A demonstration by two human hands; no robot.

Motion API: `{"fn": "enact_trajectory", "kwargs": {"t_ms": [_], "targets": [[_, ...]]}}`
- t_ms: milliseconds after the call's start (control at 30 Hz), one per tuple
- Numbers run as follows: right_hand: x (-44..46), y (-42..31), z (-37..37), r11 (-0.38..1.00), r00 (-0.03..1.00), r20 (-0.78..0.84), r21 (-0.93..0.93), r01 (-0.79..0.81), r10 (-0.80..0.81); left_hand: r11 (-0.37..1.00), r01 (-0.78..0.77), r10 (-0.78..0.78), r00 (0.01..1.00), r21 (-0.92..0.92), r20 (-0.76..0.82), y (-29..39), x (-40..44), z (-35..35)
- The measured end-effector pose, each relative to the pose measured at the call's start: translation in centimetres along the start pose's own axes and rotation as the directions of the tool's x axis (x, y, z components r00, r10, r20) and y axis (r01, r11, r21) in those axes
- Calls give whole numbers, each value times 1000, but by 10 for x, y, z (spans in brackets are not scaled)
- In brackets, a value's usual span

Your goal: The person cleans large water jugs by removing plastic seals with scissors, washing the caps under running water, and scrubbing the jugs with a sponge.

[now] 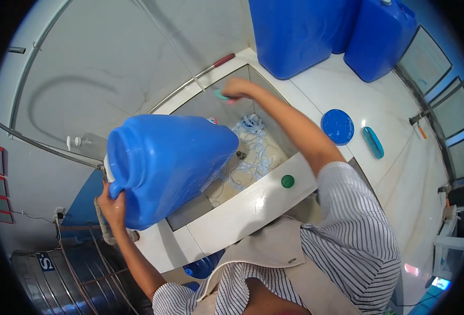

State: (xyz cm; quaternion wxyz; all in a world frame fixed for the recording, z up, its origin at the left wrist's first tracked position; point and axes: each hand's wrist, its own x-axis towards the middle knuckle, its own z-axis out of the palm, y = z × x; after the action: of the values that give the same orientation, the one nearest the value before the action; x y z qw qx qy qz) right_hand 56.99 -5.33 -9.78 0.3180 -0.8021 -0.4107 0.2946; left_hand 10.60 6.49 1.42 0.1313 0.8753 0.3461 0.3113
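A large blue plastic water jug (pixel 174 163) lies tilted across the left side of a sink basin (pixel 190 212), its top toward my left side. My left hand (pixel 113 206) is closed on the jug at its top edge, by a small blue projecting part. Over the far end of the basin my right hand (pixel 237 89) is closed round a small teal thing (pixel 220 94); motion blurs it and its kind does not show. Pale blue-white strips (pixel 253 152) lie loose on the basin floor beside a small dark fitting (pixel 241 155).
A rod with a red handle (pixel 224 60) lies along the back ledge. On the right counter are a blue round lid (pixel 337 127) and a teal scrub brush (pixel 372 142). A green cap (pixel 287 181) sits on the front ledge. Blue jugs (pixel 295 37) stand behind.
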Motion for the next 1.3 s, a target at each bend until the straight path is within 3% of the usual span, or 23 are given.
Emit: {"fn": "enact_trajectory", "kwargs": {"t_ms": [33,100,133,167,200,267,300,333,400,600,667,1000,1300], "targets": [[10,-33,12,937,995,53,334,-98,85,999,35,-35,999,36,12,-13,1,-16],[49,-66,36,880,973,180,426,-210,145,993,73,-75,997,88,15,-32,2,-40],[63,-64,42,880,974,186,430,-201,131,998,-27,32,993,48,-110,-42,1,-46],[76,-61,50,884,963,197,395,-252,186,991,-133,134,963,20,-233,-55,-1,-51],[83,-61,55,883,948,203,357,-304,244,991,-130,132,963,25,-236,-78,-4,-63],[68,-55,43,927,967,138,285,-245,213,998,6,-15,989,-64,-144,-128,-15,-82],[66,-49,34,998,983,184,-66,-14,26,997,-6,-8,982,-73,-190,-140,-21,-85],[60,-43,24,888,949,286,-390,244,-135,997,-32,12,966,-73,-257,-145,-24,-84],[23,-35,-6,717,873,253,-499,487,-418,996,-53,24,939,-76,-342,-151,-29,-83],[-84,-54,-60,591,787,305,-530,609,-537,994,-54,12,915,-93,-403,-159,-37,-78],[-98,-57,-59,465,691,331,-548,695,-643,993,-58,12,913,-100,-407,-160,-34,-74],[-116,-78,-50,408,752,348,-674,616,-560,995,-54,9,900,-90,-435,-161,-36,-74],[-120,-94,-23,212,658,393,-734,645,-642,994,-45,-4,892,-97,-453,-160,-44,-77]]}}
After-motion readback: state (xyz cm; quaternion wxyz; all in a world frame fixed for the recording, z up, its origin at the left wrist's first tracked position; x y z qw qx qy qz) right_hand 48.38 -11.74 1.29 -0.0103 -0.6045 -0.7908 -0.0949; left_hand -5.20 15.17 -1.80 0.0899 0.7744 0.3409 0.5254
